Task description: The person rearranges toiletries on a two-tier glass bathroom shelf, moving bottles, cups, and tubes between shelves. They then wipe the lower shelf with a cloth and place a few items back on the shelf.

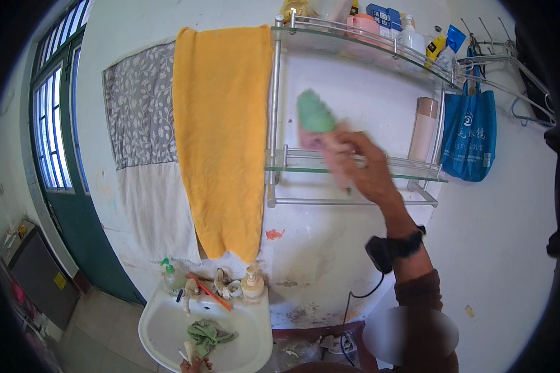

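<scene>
My right hand, with a black device strapped at the wrist, is raised before the lower glass shelf of a wall rack. It grips a blurred green and pink cloth; the exact kind of item cannot be told. Low in the view, my left hand is at the front of the white washbasin, its fingers closed around a small whitish object that is partly hidden. A crumpled green cloth lies in the basin just beyond that hand.
A pink bottle with a brown cap stands on the lower shelf. Toiletries and a pink mug crowd the upper shelf. A yellow towel hangs beside the rack, a blue bag at its right. Pump bottles line the basin's back rim.
</scene>
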Available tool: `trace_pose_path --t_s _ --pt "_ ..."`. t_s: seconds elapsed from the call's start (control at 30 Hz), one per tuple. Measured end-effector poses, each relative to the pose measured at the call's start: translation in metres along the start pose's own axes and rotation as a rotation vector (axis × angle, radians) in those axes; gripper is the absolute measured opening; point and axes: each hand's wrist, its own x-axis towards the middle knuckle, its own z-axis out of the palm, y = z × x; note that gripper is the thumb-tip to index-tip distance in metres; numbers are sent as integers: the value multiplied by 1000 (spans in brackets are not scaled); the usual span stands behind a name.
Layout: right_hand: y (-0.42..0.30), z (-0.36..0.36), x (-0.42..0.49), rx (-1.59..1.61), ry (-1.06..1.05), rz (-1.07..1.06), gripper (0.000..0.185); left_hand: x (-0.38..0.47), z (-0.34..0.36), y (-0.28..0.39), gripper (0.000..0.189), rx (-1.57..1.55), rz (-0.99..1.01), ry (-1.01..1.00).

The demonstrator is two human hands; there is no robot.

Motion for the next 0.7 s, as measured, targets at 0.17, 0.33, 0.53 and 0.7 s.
trace_pose_path --t_s 0.17,0.33,0.53,0.7 --pt "4 48 22 -316 -95 -293 24 -3 3 1 35 -22 54 38" --pt "-1 47 61 -125 -745 106 32 -4 6 8 36 54 -9 94" --pt "39 -28 71 -274 -1049 369 43 -2 7 3 33 30 -42 139" --pt "77 -89 62 93 -424 567 25 -4 9 5 36 35 -31 158"
